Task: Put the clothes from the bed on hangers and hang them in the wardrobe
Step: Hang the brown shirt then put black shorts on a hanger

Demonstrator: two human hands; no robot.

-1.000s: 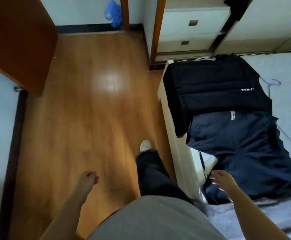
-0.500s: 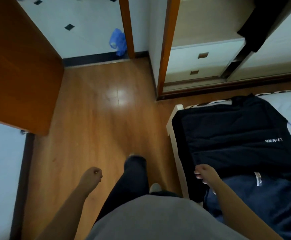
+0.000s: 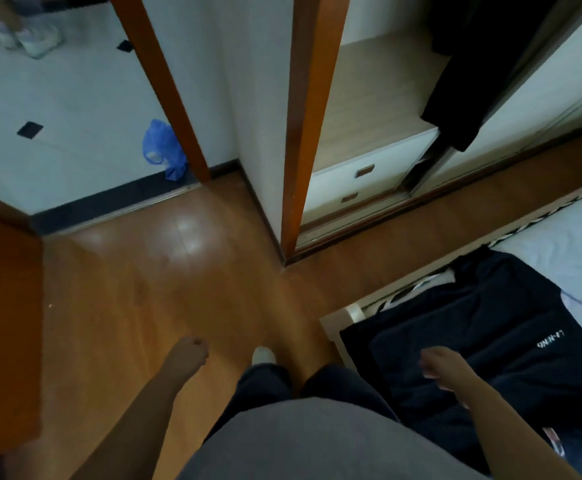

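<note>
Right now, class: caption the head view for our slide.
Beside the bed, left hand and right hand empty, black T-shirt laid out, wardrobe open ahead.

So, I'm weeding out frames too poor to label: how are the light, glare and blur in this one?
Head view: dim, so the dark top on the bed shows few folds; a glare patch lies on the wooden floor; left hand and right hand are blurred; the wide lens tilts the door frame.
</note>
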